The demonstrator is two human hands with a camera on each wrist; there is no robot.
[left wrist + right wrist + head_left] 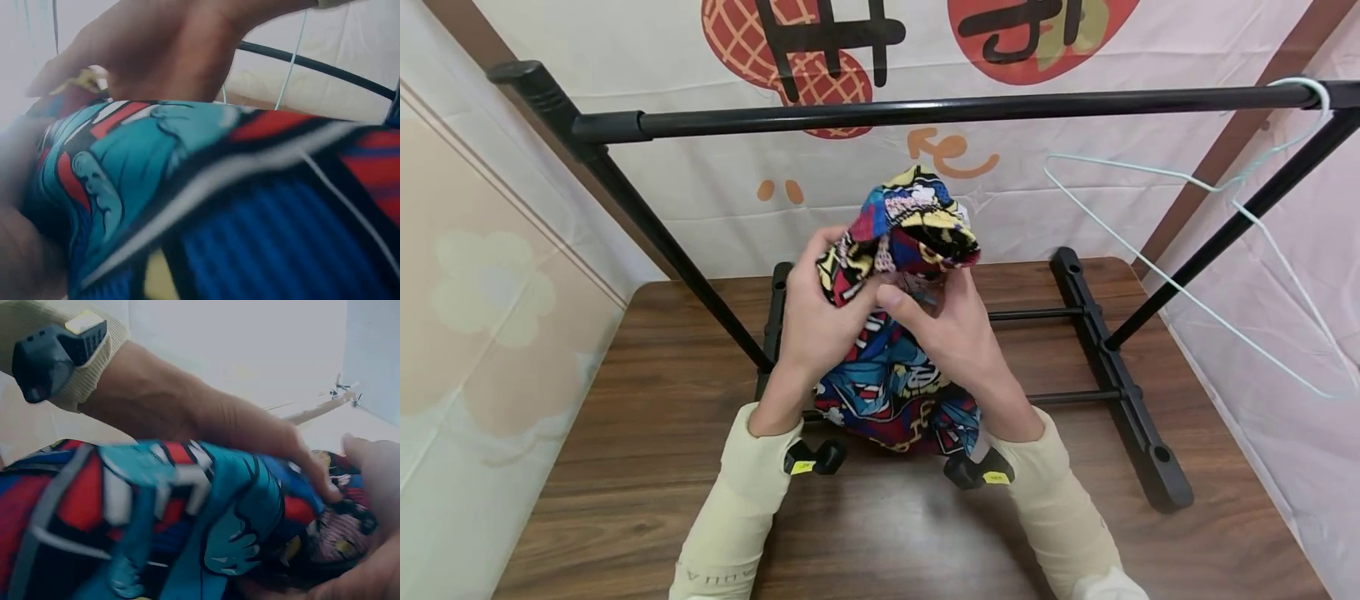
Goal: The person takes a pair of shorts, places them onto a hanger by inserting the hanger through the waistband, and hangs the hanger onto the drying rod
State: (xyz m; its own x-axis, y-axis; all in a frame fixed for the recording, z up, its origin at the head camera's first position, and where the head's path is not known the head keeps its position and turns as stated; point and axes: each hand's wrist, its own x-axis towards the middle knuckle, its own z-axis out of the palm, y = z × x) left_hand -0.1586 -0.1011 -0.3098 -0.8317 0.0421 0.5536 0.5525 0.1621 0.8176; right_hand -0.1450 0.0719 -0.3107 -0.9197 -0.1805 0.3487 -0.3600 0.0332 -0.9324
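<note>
A soft cloth item (887, 358) with a bright comic print in blue, red, yellow and black hangs in front of me in the head view. Its upper part is bunched, and the lower part droops toward the table. My left hand (820, 321) grips the bunched part from the left. From the right, my right hand (958, 333) holds it, the thumbs close together at the middle. Several fingers are hidden behind the fabric. Printed cloth (156, 162) fills much of the left wrist view, blurred in places. Which kind of cloth item it is, I cannot tell.
A black metal rack (880, 115) stands on the wooden table (662, 467), its top bar beyond my hands. On the bar's right end hangs a pale green wire hanger (1180, 287). Printed curtains (512, 275) close in the back and sides.
</note>
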